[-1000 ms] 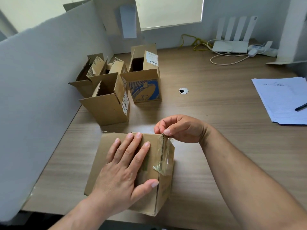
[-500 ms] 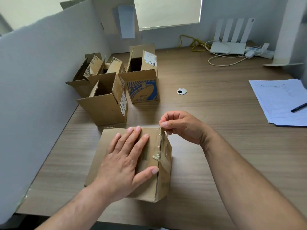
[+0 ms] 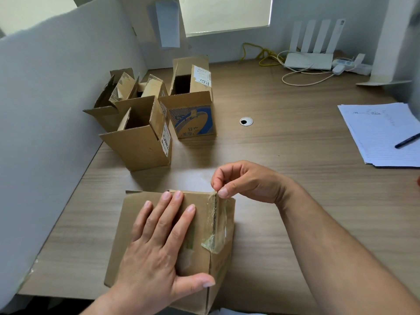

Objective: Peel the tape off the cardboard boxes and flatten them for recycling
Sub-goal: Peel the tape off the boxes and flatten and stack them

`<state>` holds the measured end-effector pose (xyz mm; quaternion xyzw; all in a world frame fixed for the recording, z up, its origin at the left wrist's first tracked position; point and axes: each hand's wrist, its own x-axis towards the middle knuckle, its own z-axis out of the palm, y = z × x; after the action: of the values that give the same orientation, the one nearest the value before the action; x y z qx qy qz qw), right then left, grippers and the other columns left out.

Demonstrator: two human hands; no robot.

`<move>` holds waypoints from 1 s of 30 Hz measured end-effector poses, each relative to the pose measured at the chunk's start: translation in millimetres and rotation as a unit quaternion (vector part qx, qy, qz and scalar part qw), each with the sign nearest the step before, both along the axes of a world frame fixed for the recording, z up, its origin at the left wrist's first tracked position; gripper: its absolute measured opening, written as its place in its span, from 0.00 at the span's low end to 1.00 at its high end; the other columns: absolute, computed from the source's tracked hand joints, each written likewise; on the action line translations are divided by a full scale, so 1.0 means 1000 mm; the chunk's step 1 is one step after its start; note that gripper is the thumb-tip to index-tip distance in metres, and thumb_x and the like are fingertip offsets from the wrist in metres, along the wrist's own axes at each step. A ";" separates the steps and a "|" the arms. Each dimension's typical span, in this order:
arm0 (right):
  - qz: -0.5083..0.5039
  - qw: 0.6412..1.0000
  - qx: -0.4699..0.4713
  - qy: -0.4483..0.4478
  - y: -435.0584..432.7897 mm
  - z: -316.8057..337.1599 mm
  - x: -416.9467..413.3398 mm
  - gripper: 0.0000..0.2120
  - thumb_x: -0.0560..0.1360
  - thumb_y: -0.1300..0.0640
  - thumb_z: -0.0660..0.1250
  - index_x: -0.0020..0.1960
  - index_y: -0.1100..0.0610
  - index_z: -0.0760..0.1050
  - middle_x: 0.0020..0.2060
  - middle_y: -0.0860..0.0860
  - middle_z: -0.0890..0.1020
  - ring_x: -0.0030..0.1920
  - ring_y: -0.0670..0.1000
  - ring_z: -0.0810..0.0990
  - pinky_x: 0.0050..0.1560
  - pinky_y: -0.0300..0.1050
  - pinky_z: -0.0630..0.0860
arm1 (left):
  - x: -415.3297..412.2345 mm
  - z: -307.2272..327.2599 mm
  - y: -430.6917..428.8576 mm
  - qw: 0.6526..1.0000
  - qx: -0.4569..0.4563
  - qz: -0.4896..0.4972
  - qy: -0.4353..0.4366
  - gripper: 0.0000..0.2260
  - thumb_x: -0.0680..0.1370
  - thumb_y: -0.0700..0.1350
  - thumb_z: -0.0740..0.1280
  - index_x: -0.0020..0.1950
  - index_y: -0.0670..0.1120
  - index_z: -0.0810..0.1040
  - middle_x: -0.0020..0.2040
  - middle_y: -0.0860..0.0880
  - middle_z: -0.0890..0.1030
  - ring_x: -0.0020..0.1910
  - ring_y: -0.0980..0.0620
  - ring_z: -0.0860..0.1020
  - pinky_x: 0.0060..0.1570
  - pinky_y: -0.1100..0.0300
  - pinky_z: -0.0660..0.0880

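- Cardboard box [image 3: 129, 219] lies closest, shut, at the near edge of the worktop [image 3: 295, 201].
- The left hand [image 3: 156, 253] lies flat on the box's top face. Its fingers [image 3: 179, 203] are straight and spread and the thumb reaches toward the near right edge. It presses down and grips nothing.
- Clear tape [image 3: 218, 233] runs along the box's right top edge, wrinkled and partly lifted, with a loose fold near the middle of that edge.
- The right hand [image 3: 247, 180] sits at the box's far right corner. Its thumb and forefinger pinch the far end of the tape, and the other fingers are curled.
- Farther back on the left, three open boxes stand upright in a tight cluster beside a white partition [image 3: 45, 110]: a plain box [image 3: 141, 146] in front, a blue-printed box [image 3: 193, 119] to its right, and a rear box [image 3: 109, 105] with its flaps up.
- A round cable hole [image 3: 246, 121] sits in the worktop just right of the blue-printed box.
- At the right edge lies a stack of lined paper [image 3: 384, 133] with a dark pen [image 3: 406, 140] on it.
- Farthest back, a white router [image 3: 311, 57] stands by the wall with cables beside it.
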<state>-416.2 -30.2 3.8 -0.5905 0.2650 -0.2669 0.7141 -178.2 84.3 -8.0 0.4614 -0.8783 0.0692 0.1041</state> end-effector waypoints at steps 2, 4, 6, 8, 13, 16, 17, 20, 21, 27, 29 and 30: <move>0.009 1.000 -0.005 0.001 0.000 0.004 0.001 0.08 0.66 0.64 0.70 0.36 0.52 0.80 0.35 0.50 0.77 0.35 0.45 0.73 0.39 0.36 0.70 | 0.000 0.000 0.000 1.000 -0.001 0.001 0.000 0.45 0.71 0.76 0.52 0.75 0.43 0.61 0.76 0.40 0.62 0.76 0.41 0.59 0.70 0.39 0.58; 0.011 1.000 -0.004 0.001 0.001 0.006 0.000 0.09 0.67 0.65 0.68 0.38 0.52 0.81 0.35 0.49 0.77 0.36 0.45 0.73 0.40 0.36 0.70 | 0.000 0.000 -0.001 1.000 0.000 0.004 -0.001 0.45 0.72 0.76 0.51 0.75 0.43 0.61 0.76 0.40 0.62 0.76 0.41 0.59 0.70 0.38 0.58; 0.013 1.000 0.000 -0.003 0.002 0.008 -0.001 0.11 0.68 0.65 0.67 0.44 0.51 0.83 0.38 0.49 0.77 0.39 0.45 0.73 0.42 0.36 0.71 | 0.000 0.000 -0.001 1.000 -0.002 0.005 0.002 0.45 0.72 0.76 0.51 0.75 0.43 0.61 0.76 0.40 0.63 0.76 0.41 0.59 0.70 0.38 0.58; 0.015 1.000 -0.008 0.009 0.004 0.011 0.000 0.12 0.68 0.64 0.69 0.47 0.51 0.83 0.40 0.51 0.77 0.42 0.46 0.74 0.44 0.36 0.70 | -0.001 0.000 -0.001 1.000 -0.001 0.005 0.002 0.45 0.72 0.76 0.51 0.75 0.43 0.62 0.76 0.40 0.63 0.76 0.42 0.59 0.70 0.39 0.58; -0.048 0.993 -0.057 0.093 0.008 0.026 0.002 0.05 0.68 0.63 0.71 0.40 0.55 0.78 0.34 0.49 0.79 0.36 0.46 0.74 0.41 0.40 0.70 | -0.007 0.002 -0.003 1.000 0.019 0.021 0.000 0.44 0.72 0.76 0.50 0.75 0.43 0.62 0.76 0.41 0.62 0.76 0.42 0.59 0.70 0.40 0.57; -0.136 0.950 -0.155 0.235 0.012 0.043 0.006 0.07 0.72 0.62 0.71 0.38 0.54 0.76 0.32 0.46 0.78 0.34 0.44 0.73 0.37 0.40 0.70 | -0.018 0.007 -0.009 0.997 0.046 0.059 -0.011 0.43 0.73 0.75 0.48 0.74 0.43 0.64 0.75 0.40 0.65 0.75 0.42 0.60 0.69 0.40 0.57; -0.180 0.917 -0.197 0.295 0.014 0.048 0.009 0.08 0.73 0.58 0.70 0.37 0.52 0.74 0.32 0.45 0.77 0.33 0.44 0.73 0.37 0.40 0.69 | -0.023 0.010 -0.012 0.996 0.054 0.075 -0.016 0.43 0.74 0.75 0.47 0.73 0.42 0.66 0.74 0.40 0.66 0.74 0.43 0.61 0.69 0.41 0.57; -0.252 0.824 -0.249 0.443 0.015 0.056 0.019 0.16 0.74 0.44 0.67 0.34 0.52 0.69 0.31 0.46 0.74 0.34 0.48 0.72 0.35 0.44 0.66 | -0.039 0.016 -0.023 0.990 0.080 0.113 -0.035 0.43 0.75 0.74 0.44 0.71 0.42 0.72 0.71 0.40 0.70 0.72 0.43 0.64 0.67 0.43 0.57; -0.257 0.803 -0.247 0.477 0.014 0.057 0.022 0.19 0.74 0.42 0.65 0.33 0.53 0.68 0.30 0.47 0.74 0.35 0.50 0.72 0.34 0.44 0.65 | -0.043 0.018 -0.027 0.988 0.092 0.120 -0.040 0.43 0.75 0.74 0.43 0.70 0.42 0.73 0.71 0.40 0.71 0.72 0.42 0.65 0.67 0.44 0.57; -0.258 0.798 -0.196 0.508 0.000 0.049 0.033 0.16 0.73 0.51 0.60 0.30 0.56 0.66 0.27 0.51 0.70 0.32 0.54 0.69 0.30 0.43 0.61 | -0.050 0.032 -0.036 0.977 0.128 0.158 -0.061 0.56 0.55 0.77 0.19 0.79 0.54 0.38 0.79 0.50 0.38 0.77 0.51 0.34 0.72 0.51 0.31; -0.262 0.802 -0.180 0.506 -0.003 0.050 0.037 0.16 0.73 0.52 0.60 0.29 0.56 0.63 0.26 0.51 0.67 0.29 0.52 0.65 0.28 0.43 0.59 | -0.051 0.034 -0.037 0.975 0.134 0.163 -0.070 0.55 0.54 0.77 0.20 0.78 0.54 0.34 0.78 0.50 0.34 0.76 0.51 0.31 0.72 0.51 0.30; -0.260 0.801 -0.175 0.510 -0.005 0.050 0.038 0.15 0.72 0.53 0.60 0.29 0.56 0.63 0.25 0.51 0.66 0.28 0.52 0.65 0.28 0.42 0.59 | -0.051 0.034 -0.038 0.975 0.136 0.164 -0.069 0.54 0.55 0.77 0.22 0.78 0.54 0.35 0.78 0.50 0.34 0.76 0.51 0.31 0.73 0.51 0.30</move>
<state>-378.1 -35.1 53.8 -0.6654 0.6830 -0.1448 0.2643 -229.6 46.7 26.1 0.6034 -0.7968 -0.0028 -0.0335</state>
